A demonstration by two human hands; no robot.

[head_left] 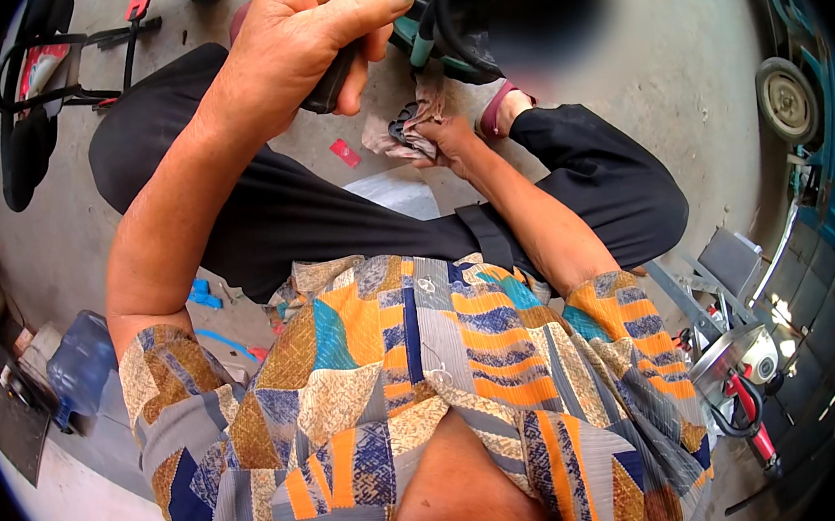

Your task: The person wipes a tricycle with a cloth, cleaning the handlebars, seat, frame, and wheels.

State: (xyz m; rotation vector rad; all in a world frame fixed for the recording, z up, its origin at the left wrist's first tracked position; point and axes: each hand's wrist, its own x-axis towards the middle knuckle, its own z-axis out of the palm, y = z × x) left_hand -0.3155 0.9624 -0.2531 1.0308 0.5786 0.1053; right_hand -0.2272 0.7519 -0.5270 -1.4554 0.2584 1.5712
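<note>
My left hand [301, 46] is raised at the top of the view, its fingers wrapped round a black handle grip [330, 86] with a green part at its upper end. Lower and to the right, my right hand [452, 144] is closed on a crumpled, brownish-pink rag [430, 97]. The rag lies against a dark, slotted part [403, 121], whose kind I cannot make out. Just beyond the rag stands a green frame [420, 47] with a black curved rim [451, 31]. How the handle grip joins the frame is hidden.
A small red scrap [345, 153] and a pale sheet [396, 194] lie on the concrete floor between my legs. A black-framed object [48, 75] stands at upper left, a blue water jug [88, 360] at left. Tools [749, 409] and a blue vehicle's wheel [787, 100] are at right.
</note>
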